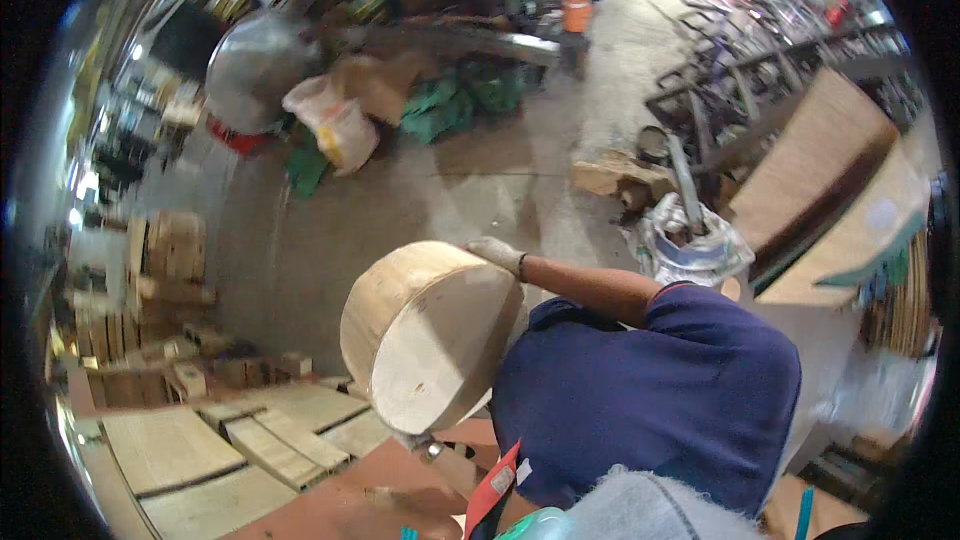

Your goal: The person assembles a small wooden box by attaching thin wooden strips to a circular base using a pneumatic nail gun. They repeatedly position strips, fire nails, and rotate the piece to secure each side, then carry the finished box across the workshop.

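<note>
A large drum-shaped wooden piece (440, 340) is tilted against the front of my navy shirt, its rounded wood side up and left and its pale flat face toward me. My right hand (495, 255), in a whitish glove, curls over its upper edge. At the lower edge my left hand (408, 438) supports it. A metal band shows at that wrist. The wooden piece hides most of the left fingers. A red strap (495, 495) hangs beside my left forearm.
Flat wooden boards (170, 445) lie on a reddish surface at lower left. A white sack (335, 125) and green cloth (437, 112) lie ahead on the floor. Curved plywood panels (815, 155), black metal frames (740, 95) and a white plastic bag (700, 258) stand at right. An orange cooler (575, 12) stands far off.
</note>
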Tool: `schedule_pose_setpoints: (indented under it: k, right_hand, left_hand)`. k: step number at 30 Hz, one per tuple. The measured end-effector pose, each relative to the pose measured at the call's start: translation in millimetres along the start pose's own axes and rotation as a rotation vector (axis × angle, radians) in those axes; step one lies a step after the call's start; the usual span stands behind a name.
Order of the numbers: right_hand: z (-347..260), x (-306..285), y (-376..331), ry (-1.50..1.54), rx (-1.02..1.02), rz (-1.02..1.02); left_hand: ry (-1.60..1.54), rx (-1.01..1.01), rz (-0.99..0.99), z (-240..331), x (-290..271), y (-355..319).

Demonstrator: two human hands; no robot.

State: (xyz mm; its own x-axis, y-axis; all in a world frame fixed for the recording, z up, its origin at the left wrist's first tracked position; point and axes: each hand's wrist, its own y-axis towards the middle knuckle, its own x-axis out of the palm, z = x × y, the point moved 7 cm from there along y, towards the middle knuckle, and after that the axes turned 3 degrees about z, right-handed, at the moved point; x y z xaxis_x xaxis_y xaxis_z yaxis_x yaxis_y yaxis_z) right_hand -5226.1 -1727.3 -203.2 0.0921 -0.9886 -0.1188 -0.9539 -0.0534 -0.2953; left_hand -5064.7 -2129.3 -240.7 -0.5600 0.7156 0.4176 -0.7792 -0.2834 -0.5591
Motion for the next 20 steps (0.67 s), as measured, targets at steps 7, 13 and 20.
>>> schedule_pose_setpoints:
  k: [7, 13, 20]
  right_hand:
    - [-56.2, 73.5, 148.3, -0.12, -0.171, -0.2]
    - [-63.5, 173.1, 308.5, 0.628, 0.315, -0.268]
    - [-131.1, 245.9, 473.0, 0.702, 0.307, -0.337]
  left_hand:
    - [-0.23, 0.068, 0.141, 78.2, 14.0, 81.0]
    - [-0.314, 0.016, 0.173, 181.6, 56.9, 217.7]
    - [-0.265, 0.014, 0.023, 339.9, 130.1, 385.1]
